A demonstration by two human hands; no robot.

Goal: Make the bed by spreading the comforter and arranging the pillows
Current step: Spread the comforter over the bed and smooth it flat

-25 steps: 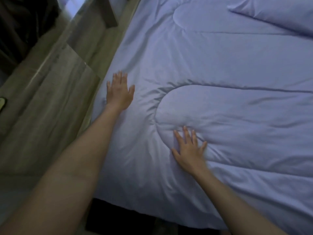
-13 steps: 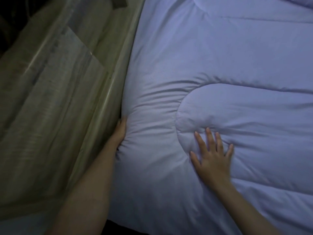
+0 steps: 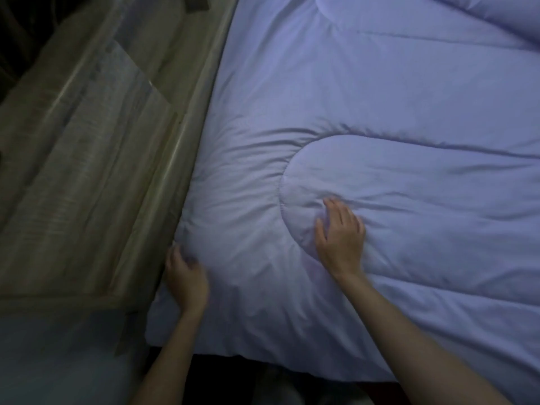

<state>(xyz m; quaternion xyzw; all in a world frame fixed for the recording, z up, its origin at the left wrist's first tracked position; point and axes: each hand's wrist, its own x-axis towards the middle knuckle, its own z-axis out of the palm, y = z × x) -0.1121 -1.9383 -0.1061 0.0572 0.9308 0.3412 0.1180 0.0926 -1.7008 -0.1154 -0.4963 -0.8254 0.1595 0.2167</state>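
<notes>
Left grip (image 3: 187, 276) has dropped back along the comforter (image 3: 380, 97) edge toward the near corner. Right grip (image 3: 340, 238) has gone from flat to bent fingers.

Left grip now: fingers curled on the edge fold, tips hidden in the cloth. Right grip: thumb spread, fingers lightly bent and pressing into the padding; it does not look like a pinch, though the frame is blurry.

Risks, as a judgement:
- Pulling the edge while the right grip pins the middle could deepen the creases between them.
- A hard tug toward the wood (image 3: 87, 171) could drag the comforter off-centre, or drop the edge into the gap beside the bed.
- Bent fingers may rake up new wrinkles.

Comforter: pale lavender, puffy, with curved quilt seams, and it looks soft and slippery. It lies spread over the bed, with the near hem hanging at the foot. Creases fan out near the left edge. No pillow is clearly in view.
</notes>
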